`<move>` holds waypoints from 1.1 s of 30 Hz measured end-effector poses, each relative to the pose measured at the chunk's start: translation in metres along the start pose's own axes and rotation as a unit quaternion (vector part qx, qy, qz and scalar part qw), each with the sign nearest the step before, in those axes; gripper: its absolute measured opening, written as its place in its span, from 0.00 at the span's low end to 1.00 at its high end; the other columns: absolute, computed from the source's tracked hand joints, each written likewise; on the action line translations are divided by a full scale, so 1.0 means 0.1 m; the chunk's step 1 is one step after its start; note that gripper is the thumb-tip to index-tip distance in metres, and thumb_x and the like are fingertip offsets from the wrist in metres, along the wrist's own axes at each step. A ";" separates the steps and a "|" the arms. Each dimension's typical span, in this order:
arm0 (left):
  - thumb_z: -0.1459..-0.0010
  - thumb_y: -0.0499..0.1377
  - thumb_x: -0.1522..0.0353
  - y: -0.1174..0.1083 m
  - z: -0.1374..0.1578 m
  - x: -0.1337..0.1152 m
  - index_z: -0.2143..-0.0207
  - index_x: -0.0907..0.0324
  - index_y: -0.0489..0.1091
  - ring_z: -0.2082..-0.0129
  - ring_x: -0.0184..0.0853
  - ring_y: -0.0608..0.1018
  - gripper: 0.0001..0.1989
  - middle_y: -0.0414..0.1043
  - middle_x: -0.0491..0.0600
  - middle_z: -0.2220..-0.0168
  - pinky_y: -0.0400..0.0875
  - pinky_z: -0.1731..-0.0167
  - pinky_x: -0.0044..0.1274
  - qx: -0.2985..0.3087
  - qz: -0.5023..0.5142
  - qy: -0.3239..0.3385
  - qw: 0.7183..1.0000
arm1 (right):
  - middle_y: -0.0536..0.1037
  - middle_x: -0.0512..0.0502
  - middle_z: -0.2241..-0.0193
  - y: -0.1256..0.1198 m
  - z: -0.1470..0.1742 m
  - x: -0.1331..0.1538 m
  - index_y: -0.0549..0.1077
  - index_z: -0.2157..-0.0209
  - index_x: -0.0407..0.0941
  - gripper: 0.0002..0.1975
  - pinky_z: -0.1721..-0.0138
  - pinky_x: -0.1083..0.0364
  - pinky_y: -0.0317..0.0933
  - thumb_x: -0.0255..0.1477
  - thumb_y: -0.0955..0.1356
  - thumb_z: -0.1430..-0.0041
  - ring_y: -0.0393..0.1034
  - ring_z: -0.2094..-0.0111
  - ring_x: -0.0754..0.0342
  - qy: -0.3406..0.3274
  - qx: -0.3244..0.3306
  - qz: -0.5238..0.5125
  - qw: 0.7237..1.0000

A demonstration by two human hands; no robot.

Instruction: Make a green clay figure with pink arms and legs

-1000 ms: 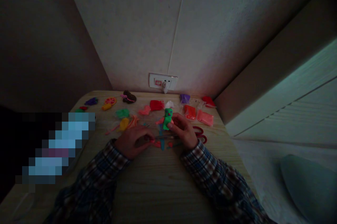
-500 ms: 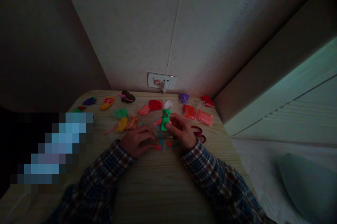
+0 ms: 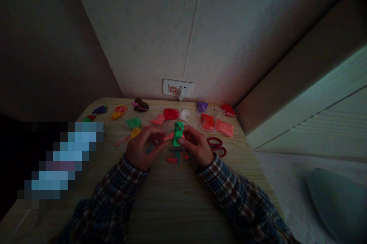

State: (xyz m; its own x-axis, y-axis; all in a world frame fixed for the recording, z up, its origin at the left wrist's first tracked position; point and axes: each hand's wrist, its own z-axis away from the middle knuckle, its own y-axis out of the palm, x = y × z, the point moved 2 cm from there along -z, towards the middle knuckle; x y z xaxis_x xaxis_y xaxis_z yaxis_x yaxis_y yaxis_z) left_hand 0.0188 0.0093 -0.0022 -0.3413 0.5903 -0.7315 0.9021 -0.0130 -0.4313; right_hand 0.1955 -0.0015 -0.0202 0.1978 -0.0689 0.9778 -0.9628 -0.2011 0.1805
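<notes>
A small green clay figure with a drawn face stands upright above the table. My right hand is closed around its lower right side, thumb across the front. At the figure's left side a pink clay arm sticks out. The thumb and fingertips of my left hand pinch the end of that arm. Under the hands lie a blue strip and a flat orange-red clay piece. Red-handled scissors rest beside my right hand, their blades partly hidden.
Bagged clay lies along the back: a red pack, an orange pack, a pink pack and a purple pack. Finished-looking clay shapes, such as a brown piece, sit at the back left. A wall socket holds a plug.
My left hand has lifted from the orange-red piece on the table to the figure's pink arm. The figure has shifted slightly down and left in my right hand.
</notes>
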 end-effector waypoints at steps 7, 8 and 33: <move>0.45 0.60 0.72 -0.04 0.00 -0.12 0.70 0.59 0.72 0.81 0.28 0.76 0.02 0.75 0.43 0.78 0.72 0.78 0.18 -0.046 -0.145 0.142 0.978 | 0.76 0.52 0.70 0.06 0.01 -0.01 0.71 0.65 0.49 0.18 0.62 0.53 0.68 0.42 0.75 0.54 0.72 0.67 0.54 0.006 -0.003 -0.034 0.999; 0.45 0.60 0.72 -0.04 0.00 -0.12 0.71 0.59 0.72 0.81 0.27 0.76 0.02 0.74 0.43 0.78 0.71 0.79 0.18 -0.049 -0.152 0.151 0.976 | 0.76 0.53 0.70 0.05 0.01 0.00 0.72 0.65 0.49 0.17 0.62 0.54 0.68 0.42 0.75 0.54 0.72 0.67 0.54 0.007 -0.004 -0.036 0.999; 0.48 0.64 0.68 0.02 0.04 0.02 0.63 0.58 0.74 0.68 0.36 0.82 0.09 0.80 0.49 0.67 0.79 0.66 0.26 -0.004 0.065 -0.061 0.996 | 0.77 0.49 0.67 0.07 0.03 -0.01 0.71 0.63 0.48 0.19 0.61 0.51 0.67 0.45 0.73 0.53 0.73 0.64 0.50 -0.011 -0.008 0.030 0.999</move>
State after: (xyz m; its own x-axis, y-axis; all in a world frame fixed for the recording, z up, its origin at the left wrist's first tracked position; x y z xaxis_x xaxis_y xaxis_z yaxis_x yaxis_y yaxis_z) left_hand 0.0189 0.0074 -0.0067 -0.2498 0.4818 -0.8399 0.9426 -0.0773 -0.3247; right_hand 0.1890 -0.0053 -0.0206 0.1436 -0.1015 0.9844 -0.9759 -0.1796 0.1238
